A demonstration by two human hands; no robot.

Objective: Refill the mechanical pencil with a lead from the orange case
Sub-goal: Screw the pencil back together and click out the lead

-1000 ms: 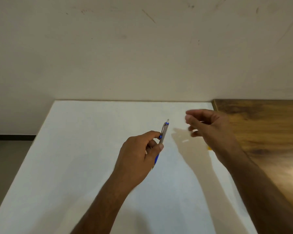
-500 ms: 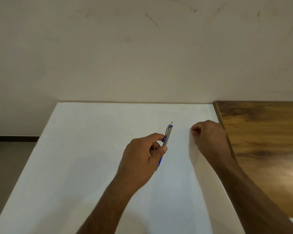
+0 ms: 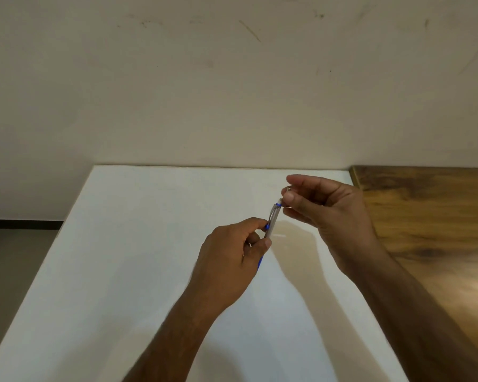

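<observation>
My left hand (image 3: 232, 257) grips a silver mechanical pencil (image 3: 273, 220) with blue trim, tilted so its top end points up and to the right. My right hand (image 3: 331, 213) hovers at that top end. Its thumb and forefinger pinch a tiny pale piece (image 3: 287, 190), too small to identify, just above the pencil's tip end cap. A short white sliver (image 3: 280, 236) lies on the white table (image 3: 138, 244) beneath my hands. The orange case is not visible; my right hand may cover it.
A brown wooden surface (image 3: 431, 216) adjoins the white table on the right. A cream wall (image 3: 232, 92) rises right behind the table's far edge. Grey floor (image 3: 14, 257) shows at the left.
My right hand went down to the table with its fingers closed, then rose to the pencil's top end, pinching a tiny piece. My left hand kept the pencil nearly still.
</observation>
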